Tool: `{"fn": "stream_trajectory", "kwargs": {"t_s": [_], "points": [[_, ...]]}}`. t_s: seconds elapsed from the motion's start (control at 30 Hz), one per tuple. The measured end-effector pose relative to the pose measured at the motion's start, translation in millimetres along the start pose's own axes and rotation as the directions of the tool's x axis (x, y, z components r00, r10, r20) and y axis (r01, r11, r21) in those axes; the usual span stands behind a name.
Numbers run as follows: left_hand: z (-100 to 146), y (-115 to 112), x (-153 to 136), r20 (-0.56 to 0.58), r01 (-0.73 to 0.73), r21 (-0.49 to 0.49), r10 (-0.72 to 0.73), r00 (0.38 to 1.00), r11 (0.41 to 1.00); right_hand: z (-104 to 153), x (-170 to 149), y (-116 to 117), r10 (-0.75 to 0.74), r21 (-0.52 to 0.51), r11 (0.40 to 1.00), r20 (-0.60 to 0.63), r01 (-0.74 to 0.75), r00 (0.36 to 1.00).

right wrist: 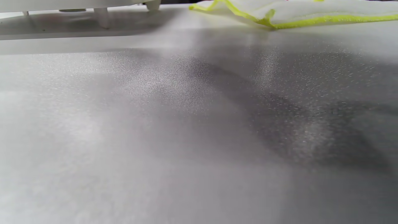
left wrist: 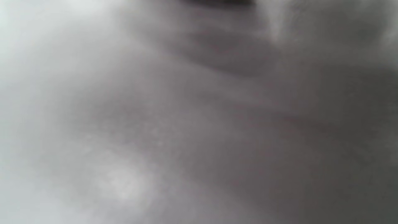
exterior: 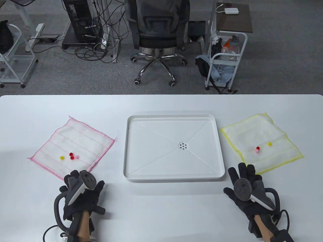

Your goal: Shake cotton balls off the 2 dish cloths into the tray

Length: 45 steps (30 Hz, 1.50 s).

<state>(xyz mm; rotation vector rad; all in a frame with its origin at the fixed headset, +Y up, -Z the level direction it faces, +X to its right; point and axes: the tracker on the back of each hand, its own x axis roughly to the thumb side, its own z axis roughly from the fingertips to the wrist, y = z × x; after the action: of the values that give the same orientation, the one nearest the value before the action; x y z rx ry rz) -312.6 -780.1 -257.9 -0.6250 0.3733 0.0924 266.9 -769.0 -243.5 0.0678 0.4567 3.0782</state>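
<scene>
A white dish cloth with pink trim (exterior: 75,141) lies flat on the left of the table. It carries a yellow ball (exterior: 61,157) and a small red and pink cluster (exterior: 72,156). Right of the white tray (exterior: 151,156) lies a yellow-trimmed cloth (exterior: 262,133) with a red ball (exterior: 258,148), a pink ball (exterior: 257,151) and a yellow ball (exterior: 269,144). My left hand (exterior: 75,185) rests on the table, fingertips at the pink cloth's near corner. My right hand (exterior: 246,176) lies flat with straight fingers at the yellow cloth's near edge (right wrist: 295,15). Neither hand holds anything. The left wrist view is only blur.
The tray has a small drain (exterior: 183,146) in its middle and nothing in it. Beyond the table's far edge stand an office chair (exterior: 157,32) and a white cart (exterior: 225,60). Bare tabletop (exterior: 164,209) lies between my hands.
</scene>
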Motion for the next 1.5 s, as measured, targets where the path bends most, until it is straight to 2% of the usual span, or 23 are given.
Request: {"fn": "stream_trajectory", "kwargs": {"t_s": [0.2, 0.67, 1.13, 1.5], "points": [[-3.3, -5.5, 5.0, 0.001, 0.048, -0.039, -0.048, 0.999, 0.998, 0.1, -1.2, -0.3, -0.007, 0.004, 1.0, -0.007, 0.007, 1.0], [7.9, -7.7, 21.1, -0.015, 0.098, 0.009, -0.098, 0.995, 0.995, -0.8, -2.2, -0.1, -0.009, 0.014, 1.0, -0.007, 0.009, 1.0], [34.6, -8.7, 43.0, 0.02, 0.119, 0.057, -0.12, 0.993, 0.991, -0.9, -1.9, 0.1, -0.004, 0.018, 1.0, -0.009, 0.004, 1.0], [54.3, -12.9, 67.1, 0.043, 0.214, 0.111, -0.219, 0.975, 0.971, -1.0, -1.6, 0.5, -0.002, 0.017, 1.0, -0.009, 0.002, 1.0]]}}
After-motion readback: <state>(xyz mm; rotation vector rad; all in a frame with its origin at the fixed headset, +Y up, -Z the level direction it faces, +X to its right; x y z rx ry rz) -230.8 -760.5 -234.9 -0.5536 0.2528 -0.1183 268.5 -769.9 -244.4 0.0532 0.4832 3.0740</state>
